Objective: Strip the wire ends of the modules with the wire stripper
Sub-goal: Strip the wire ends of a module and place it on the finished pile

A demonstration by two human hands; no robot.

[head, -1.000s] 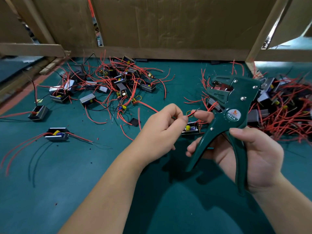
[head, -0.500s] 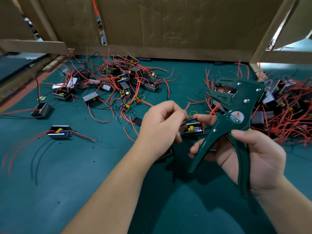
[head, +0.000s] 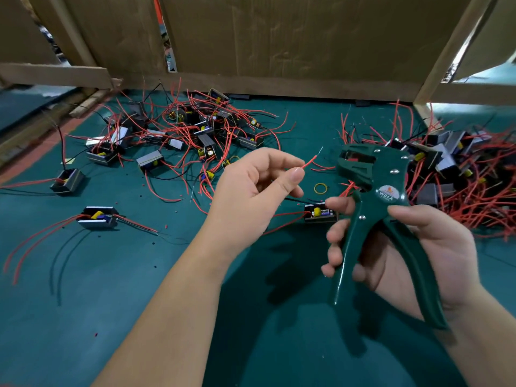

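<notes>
Teal counter of modules: my left hand pinched a red wire, right hand gripped the wire stripper; I judged insertion came next.

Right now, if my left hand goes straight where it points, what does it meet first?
Probably the wire stripper head: the left hand pinches a red wire aimed at its mouth, though depth is unclear.

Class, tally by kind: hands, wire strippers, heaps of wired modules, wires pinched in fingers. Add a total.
Hands: 2 (left hand, right hand)
Green metal wire stripper: 1
Heaps of black red-wired modules: 2 (middle heap, right heap)
Thin red wire, pinched: 1
Total: 6
</notes>
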